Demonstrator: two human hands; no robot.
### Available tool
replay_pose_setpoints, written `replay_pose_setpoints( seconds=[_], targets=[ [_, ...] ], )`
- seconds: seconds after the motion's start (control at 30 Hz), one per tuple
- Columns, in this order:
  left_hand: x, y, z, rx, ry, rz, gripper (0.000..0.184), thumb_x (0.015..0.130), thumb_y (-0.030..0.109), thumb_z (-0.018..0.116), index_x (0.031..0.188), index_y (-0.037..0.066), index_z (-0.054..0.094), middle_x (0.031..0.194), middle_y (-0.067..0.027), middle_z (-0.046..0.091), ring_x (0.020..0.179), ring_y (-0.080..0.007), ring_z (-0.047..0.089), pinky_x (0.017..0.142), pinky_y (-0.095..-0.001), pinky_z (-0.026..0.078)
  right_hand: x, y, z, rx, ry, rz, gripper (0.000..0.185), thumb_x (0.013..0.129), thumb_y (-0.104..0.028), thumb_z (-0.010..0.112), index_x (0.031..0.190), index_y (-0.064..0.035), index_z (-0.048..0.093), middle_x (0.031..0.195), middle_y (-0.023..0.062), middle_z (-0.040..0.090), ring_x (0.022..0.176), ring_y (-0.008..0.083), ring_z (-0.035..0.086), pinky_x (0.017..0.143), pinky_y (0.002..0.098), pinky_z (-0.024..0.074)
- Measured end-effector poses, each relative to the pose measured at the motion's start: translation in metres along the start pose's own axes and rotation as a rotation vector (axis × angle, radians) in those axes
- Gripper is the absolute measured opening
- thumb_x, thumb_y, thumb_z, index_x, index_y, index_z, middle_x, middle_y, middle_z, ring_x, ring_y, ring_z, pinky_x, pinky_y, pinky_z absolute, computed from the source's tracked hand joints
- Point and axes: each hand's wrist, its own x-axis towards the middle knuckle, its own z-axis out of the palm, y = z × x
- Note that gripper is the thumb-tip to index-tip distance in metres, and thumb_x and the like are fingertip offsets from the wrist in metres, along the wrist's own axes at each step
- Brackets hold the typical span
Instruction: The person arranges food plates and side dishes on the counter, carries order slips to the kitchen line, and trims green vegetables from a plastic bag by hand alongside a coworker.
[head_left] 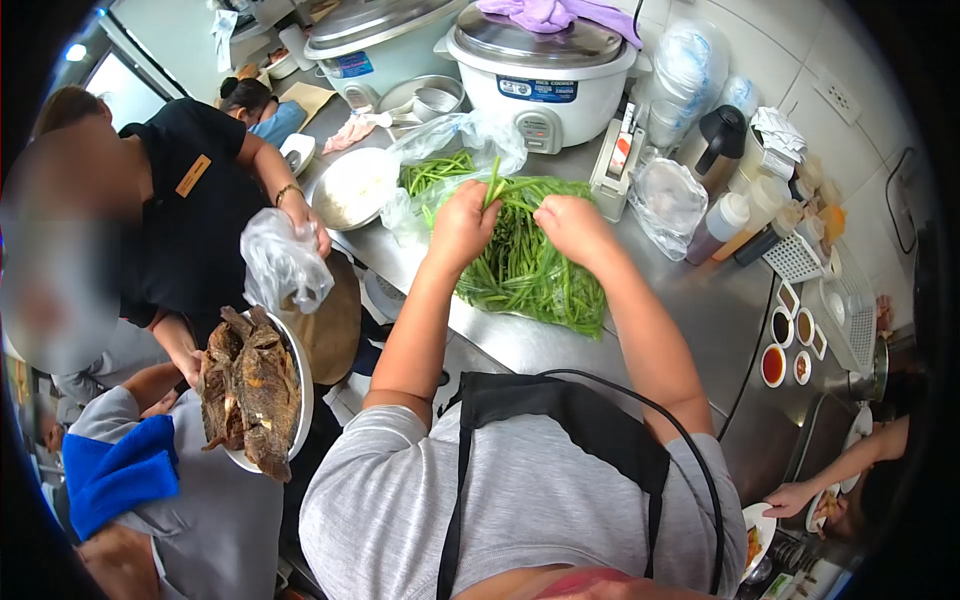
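A clear plastic bag of long green vegetable stalks [535,280] lies on the steel counter in front of me. Over its far side, my left hand [463,225] is closed around a few stalks, whose tips stick up past the fingers. My right hand [575,232] is also closed, fingers pinched together at the bag's upper right; what they hold is hidden. Just left of the bag, a smaller heap of cut green pieces [437,173] sits in another clear plastic bag [480,140].
Two rice cookers [540,80] stand behind, with a bowl of white food [352,188] to the left. Sauce bottles [718,225] and a thermos [715,150] line the right. At left, a co-worker holds a plate of fried fish [265,390]; another person's hand [790,498] holds a plate lower right.
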Motion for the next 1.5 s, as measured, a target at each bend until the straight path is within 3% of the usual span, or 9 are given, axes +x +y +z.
replay_pose_setpoints(
  seconds=[0.17, 0.3, 0.33, 0.47, 0.7, 0.97, 1.23, 1.37, 1.5],
  targets=[
    [-0.002, 0.014, 0.003, 0.235, -0.003, -0.052, 0.01, 0.073, 0.01, 0.057, 0.078, 0.003, 0.052, 0.073, -0.0135, 0.052, 0.069, -0.0334, 0.052, 0.057, -0.0398, 0.041, 0.007, -0.007, 0.016, -0.45, 0.149, 0.054, 0.017, 0.078, -0.02, 0.047, 0.076, -0.0061, 0.057, 0.076, 0.0133, 0.059, 0.069, 0.0311, 0.058, 0.063, 0.0417, 0.0455],
    [-0.001, 0.007, 0.0, -0.004, 0.228, -0.105, 0.011, 0.08, 0.014, 0.053, 0.079, 0.003, 0.052, 0.07, -0.0101, 0.053, 0.061, -0.0245, 0.054, 0.053, -0.0338, 0.042, 0.013, 0.01, 0.017, -0.25, 0.185, 0.139, 0.017, 0.078, -0.02, 0.047, 0.079, -0.0049, 0.057, 0.081, 0.013, 0.059, 0.075, 0.0308, 0.057, 0.066, 0.0411, 0.0449],
    [0.002, 0.004, -0.002, -0.351, 0.202, -0.29, 0.012, 0.084, 0.016, 0.048, 0.081, 0.005, 0.051, 0.071, -0.0048, 0.052, 0.056, -0.0142, 0.049, 0.048, -0.0262, 0.038, 0.012, 0.01, 0.017, -0.179, 0.157, 0.102, 0.018, 0.077, -0.02, 0.048, 0.081, -0.004, 0.057, 0.082, 0.0134, 0.059, 0.077, 0.0305, 0.057, 0.067, 0.0405, 0.0449],
    [0.007, 0.004, -0.017, -1.127, 0.229, -0.497, 0.01, 0.087, 0.016, 0.044, 0.09, 0.007, 0.047, 0.076, -0.0028, 0.051, 0.052, -0.0089, 0.039, 0.044, -0.0207, 0.031, 0.006, 0.005, 0.021, 0.108, 0.069, 0.013, 0.024, 0.078, -0.021, 0.051, 0.09, -0.002, 0.058, 0.088, 0.0156, 0.058, 0.082, 0.0286, 0.056, 0.072, 0.037, 0.0444],
    [0.005, 0.013, -0.002, -1.358, 0.255, -0.455, 0.01, 0.088, 0.017, 0.044, 0.089, 0.008, 0.047, 0.074, -0.0017, 0.051, 0.052, -0.0085, 0.041, 0.044, -0.021, 0.032, 0.008, -0.019, 0.016, 0.382, -0.137, 0.04, 0.022, 0.079, -0.022, 0.052, 0.089, -0.0037, 0.059, 0.082, 0.0145, 0.06, 0.071, 0.0246, 0.058, 0.065, 0.0331, 0.0442],
    [0.001, 0.009, 0.013, -1.531, 0.24, -0.546, 0.008, 0.088, 0.017, 0.042, 0.088, 0.009, 0.043, 0.079, -0.0043, 0.049, 0.057, -0.0115, 0.044, 0.047, -0.0222, 0.035, 0.005, -0.023, 0.021, 0.995, 0.313, 0.128, 0.015, 0.084, -0.015, 0.045, 0.077, -0.0032, 0.052, 0.065, 0.0001, 0.051, 0.058, 0.0057, 0.046, 0.053, 0.0201, 0.04],
    [0.007, 0.02, 0.004, -0.843, 0.397, -0.054, 0.006, 0.084, 0.006, 0.043, 0.086, 0.004, 0.048, 0.073, -0.0033, 0.052, 0.056, -0.0071, 0.044, 0.051, -0.0199, 0.037, 0.014, 0.019, 0.016, 0.896, 0.502, 0.234, 0.014, 0.08, -0.014, 0.048, 0.075, -0.0032, 0.054, 0.063, 0.0025, 0.052, 0.056, 0.0085, 0.047, 0.052, 0.0223, 0.0398],
    [0.054, -0.049, -0.017, -0.189, 0.404, 0.022, 0.011, 0.08, 0.008, 0.048, 0.087, 0.002, 0.055, 0.077, -0.013, 0.058, 0.069, -0.0293, 0.055, 0.063, -0.0343, 0.042, 0.005, 0.019, 0.033, 0.493, 0.31, 0.094, 0.013, 0.078, -0.015, 0.052, 0.075, -0.0032, 0.058, 0.069, 0.0093, 0.059, 0.063, 0.0189, 0.056, 0.06, 0.0296, 0.0438],
    [0.079, -0.131, -0.013, 0.07, -0.026, -0.177, 0.031, 0.077, 0.018, 0.058, 0.101, 0.0, 0.054, 0.092, -0.0143, 0.06, 0.079, -0.0244, 0.058, 0.071, -0.0311, 0.044, 0.004, 0.006, 0.041, 0.203, 0.181, -0.038, 0.012, 0.076, -0.017, 0.053, 0.078, -0.0077, 0.061, 0.076, 0.0095, 0.058, 0.072, 0.025, 0.055, 0.065, 0.034, 0.0438]
  ],
)
